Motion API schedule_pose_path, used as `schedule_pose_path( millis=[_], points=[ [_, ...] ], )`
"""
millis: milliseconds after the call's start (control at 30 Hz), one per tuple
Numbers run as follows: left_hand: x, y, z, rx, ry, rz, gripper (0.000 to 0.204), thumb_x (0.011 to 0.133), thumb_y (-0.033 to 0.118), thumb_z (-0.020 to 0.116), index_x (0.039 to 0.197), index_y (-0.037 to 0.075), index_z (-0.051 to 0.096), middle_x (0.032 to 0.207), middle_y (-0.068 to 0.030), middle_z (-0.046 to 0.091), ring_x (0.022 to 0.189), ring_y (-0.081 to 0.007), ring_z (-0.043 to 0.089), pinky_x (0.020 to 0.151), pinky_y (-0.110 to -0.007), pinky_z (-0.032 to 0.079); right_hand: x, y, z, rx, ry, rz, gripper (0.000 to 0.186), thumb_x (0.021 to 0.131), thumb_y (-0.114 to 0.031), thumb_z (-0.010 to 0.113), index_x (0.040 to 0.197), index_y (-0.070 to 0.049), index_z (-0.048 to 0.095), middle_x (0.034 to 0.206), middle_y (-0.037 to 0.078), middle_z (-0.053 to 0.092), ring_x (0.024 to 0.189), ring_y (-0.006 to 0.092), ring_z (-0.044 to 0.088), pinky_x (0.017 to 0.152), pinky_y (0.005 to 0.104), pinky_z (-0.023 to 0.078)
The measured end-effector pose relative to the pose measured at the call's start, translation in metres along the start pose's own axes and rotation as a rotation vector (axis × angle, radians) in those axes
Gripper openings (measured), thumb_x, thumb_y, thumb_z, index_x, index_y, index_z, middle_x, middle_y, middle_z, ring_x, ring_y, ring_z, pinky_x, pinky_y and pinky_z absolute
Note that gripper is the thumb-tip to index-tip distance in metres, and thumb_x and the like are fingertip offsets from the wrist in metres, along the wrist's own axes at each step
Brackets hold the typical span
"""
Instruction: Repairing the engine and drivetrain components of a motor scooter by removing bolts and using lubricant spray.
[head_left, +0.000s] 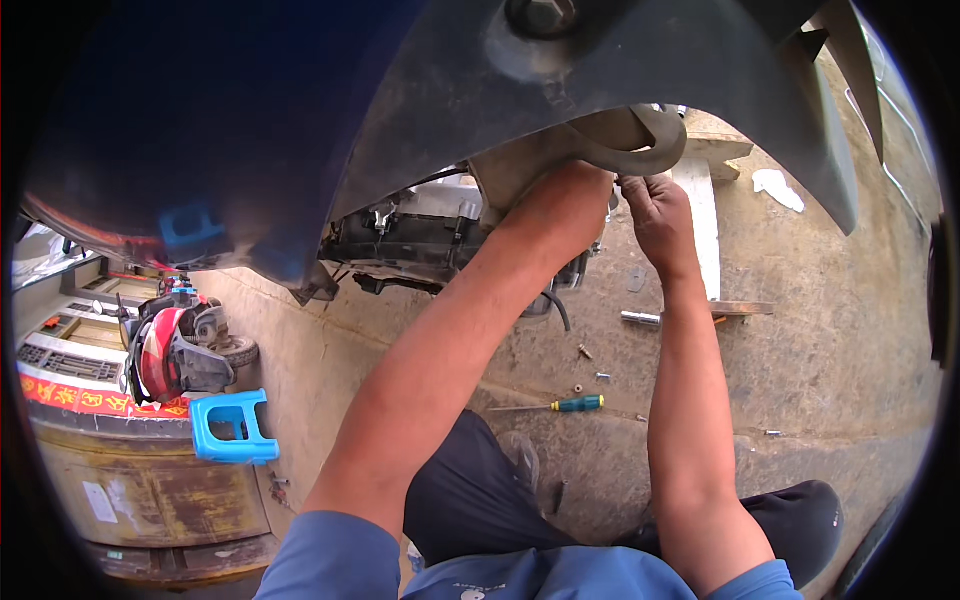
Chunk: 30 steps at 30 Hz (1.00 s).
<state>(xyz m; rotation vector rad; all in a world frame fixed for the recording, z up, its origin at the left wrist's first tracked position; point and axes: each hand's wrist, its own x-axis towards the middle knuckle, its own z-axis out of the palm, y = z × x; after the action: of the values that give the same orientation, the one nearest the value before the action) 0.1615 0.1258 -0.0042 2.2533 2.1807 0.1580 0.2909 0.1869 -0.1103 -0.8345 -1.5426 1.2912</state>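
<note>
A dark vehicle body panel (700, 60) with a bolt recess hangs over me. My left hand (585, 185) reaches up beneath a grey curved inner piece (648, 150); its fingers are hidden behind that piece. Just right of it, my right hand (657, 215) has its fingers closed at the piece's lower edge; what they hold is too small to make out. A black housing (415, 240) with fittings and a hose sits behind my left forearm. On the concrete lie a green-handled screwdriver (577, 404), a silver socket (640, 318) and several small bolts (585, 352).
A red-and-black scooter (160, 355) and a blue plastic stool (228, 445) stand at the left, beside a worn metal vehicle bed (140, 480) with a red banner. A pale board (700, 260) and a white rag (778, 190) lie at the right.
</note>
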Motion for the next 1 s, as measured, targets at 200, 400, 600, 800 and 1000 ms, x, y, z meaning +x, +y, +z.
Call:
schedule_pose_path(
  millis=[200, 400, 600, 800, 1000],
  points=[
    [0.000, 0.002, -0.007, -0.029, -0.035, -0.019, 0.016, 0.091, 0.004, 0.066, 0.098, -0.006, 0.075, 0.093, -0.0284, 0.074, 0.090, -0.0403, 0.075, 0.077, -0.048, 0.061, -0.004, -0.012, -0.012, 0.171, -0.081, 0.048, 0.023, 0.101, -0.015, 0.075, 0.114, 0.003, 0.072, 0.100, 0.010, 0.080, 0.095, 0.0119, 0.070, 0.086, 0.0321, 0.055],
    [0.001, 0.007, -0.012, -0.025, -0.108, -0.070, 0.020, 0.089, -0.004, 0.061, 0.100, -0.006, 0.076, 0.101, -0.0296, 0.074, 0.097, -0.0398, 0.076, 0.083, -0.046, 0.063, -0.007, -0.013, -0.010, 0.096, -0.071, 0.032, 0.026, 0.100, -0.019, 0.076, 0.112, 0.003, 0.073, 0.101, 0.013, 0.080, 0.093, 0.0160, 0.071, 0.084, 0.0347, 0.056],
    [-0.001, -0.004, 0.000, -0.043, -0.040, -0.044, 0.016, 0.089, 0.002, 0.065, 0.099, -0.006, 0.075, 0.092, -0.0285, 0.074, 0.088, -0.0417, 0.075, 0.078, -0.049, 0.061, -0.004, -0.022, -0.005, -0.106, 0.000, -0.207, 0.029, 0.103, -0.029, 0.072, 0.113, -0.002, 0.074, 0.094, 0.020, 0.075, 0.084, 0.0330, 0.071, 0.079, 0.0398, 0.055],
    [-0.001, 0.000, -0.001, -0.099, -0.038, -0.039, 0.021, 0.089, -0.002, 0.063, 0.106, -0.005, 0.073, 0.095, -0.0292, 0.074, 0.091, -0.0414, 0.075, 0.080, -0.049, 0.061, -0.002, -0.012, -0.004, -0.161, 0.030, -0.124, 0.045, 0.107, -0.044, 0.062, 0.102, 0.000, 0.071, 0.081, 0.021, 0.068, 0.071, 0.0354, 0.062, 0.066, 0.0427, 0.050],
    [-0.001, 0.002, -0.009, -0.067, -0.091, -0.068, 0.017, 0.087, -0.003, 0.061, 0.100, -0.006, 0.071, 0.095, -0.0295, 0.074, 0.090, -0.0422, 0.075, 0.079, -0.049, 0.061, -0.006, -0.009, 0.009, -0.217, 0.117, -0.041, 0.057, 0.109, -0.046, 0.059, 0.082, 0.003, 0.068, 0.060, 0.018, 0.054, 0.054, 0.0300, 0.048, 0.057, 0.0452, 0.042]
  ],
)
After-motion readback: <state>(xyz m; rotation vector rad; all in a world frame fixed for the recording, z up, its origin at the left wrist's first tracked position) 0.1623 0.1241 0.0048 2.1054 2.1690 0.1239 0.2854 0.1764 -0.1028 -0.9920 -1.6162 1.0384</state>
